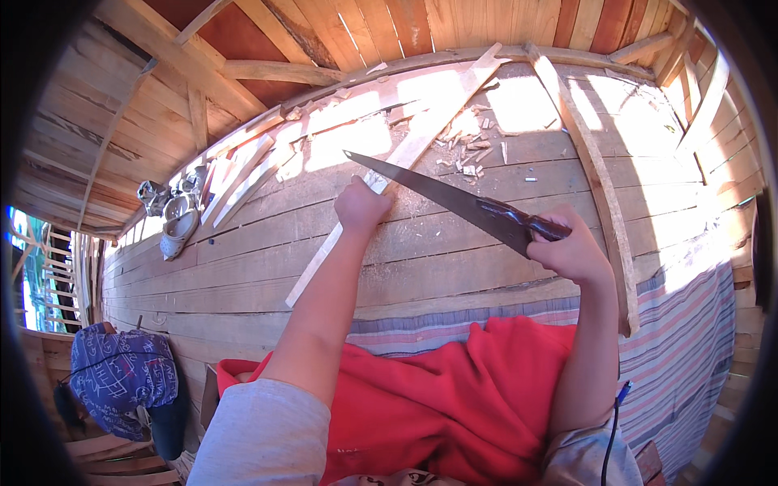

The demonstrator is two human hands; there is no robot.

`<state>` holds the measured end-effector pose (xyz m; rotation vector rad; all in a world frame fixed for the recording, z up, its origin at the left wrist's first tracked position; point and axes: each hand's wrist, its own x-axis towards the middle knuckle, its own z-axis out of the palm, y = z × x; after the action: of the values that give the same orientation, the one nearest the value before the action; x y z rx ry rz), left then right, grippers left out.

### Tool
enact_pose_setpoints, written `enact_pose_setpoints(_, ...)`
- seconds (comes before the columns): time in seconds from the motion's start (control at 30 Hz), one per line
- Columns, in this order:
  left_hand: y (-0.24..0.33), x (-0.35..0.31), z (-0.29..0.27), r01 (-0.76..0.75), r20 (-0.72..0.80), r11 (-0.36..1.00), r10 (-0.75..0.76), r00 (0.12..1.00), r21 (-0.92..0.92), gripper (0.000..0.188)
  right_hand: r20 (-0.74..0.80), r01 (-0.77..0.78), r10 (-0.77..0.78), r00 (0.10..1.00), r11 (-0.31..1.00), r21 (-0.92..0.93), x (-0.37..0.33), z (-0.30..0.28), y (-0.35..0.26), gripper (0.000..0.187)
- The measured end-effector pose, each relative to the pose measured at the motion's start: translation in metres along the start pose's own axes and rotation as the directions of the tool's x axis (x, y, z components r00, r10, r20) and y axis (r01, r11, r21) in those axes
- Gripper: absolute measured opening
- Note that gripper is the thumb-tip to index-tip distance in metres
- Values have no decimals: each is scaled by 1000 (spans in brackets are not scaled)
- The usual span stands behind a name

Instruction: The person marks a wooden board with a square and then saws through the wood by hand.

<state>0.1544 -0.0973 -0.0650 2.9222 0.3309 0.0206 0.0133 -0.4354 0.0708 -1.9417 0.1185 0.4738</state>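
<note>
My right hand (571, 247) is closed around the dark brown handle of a handsaw (442, 192). The blade reaches up and to the left, its tip just above my other hand. With my left hand (361, 202) I grip a long pale wooden plank (409, 146), fingers wrapped over it. This plank slants from near my left forearm up to the far wall. Where the blade passes over the plank, I cannot tell whether the two touch. Small wood offcuts (470, 150) lie scattered on the floor just right of the plank.
A second long beam (592, 170) lies on the right. Shoes (178, 223) and several wood strips (243, 186) rest at the left. A person in a blue patterned shirt (121, 377) is at lower left. Striped cloth (681, 356) covers the floor at right. Plank walls (365, 32) stand behind.
</note>
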Motion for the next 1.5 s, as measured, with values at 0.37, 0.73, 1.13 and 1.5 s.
enact_pose_setpoints(0.37,0,1,-2,15,-2,1000,-15,1000,-22,77,-50,140,-150,988,977,-161,-3,3,-1,26)
enact_pose_setpoints(0.73,1,5,-2,-9,-31,1000,10,999,10,80,17,151,-151,988,987,-52,-8,-5,13,26)
enact_pose_setpoints(1.13,1,-4,-1,4,-31,1000,-5,999,-27,73,-84,0,57,995,827,562,35,41,4,13)
enact_pose_setpoints(1.5,-52,-55,-14,-64,-65,965,49,997,-255,71,-70,271,-280,958,956,-117,7,63,-1,25)
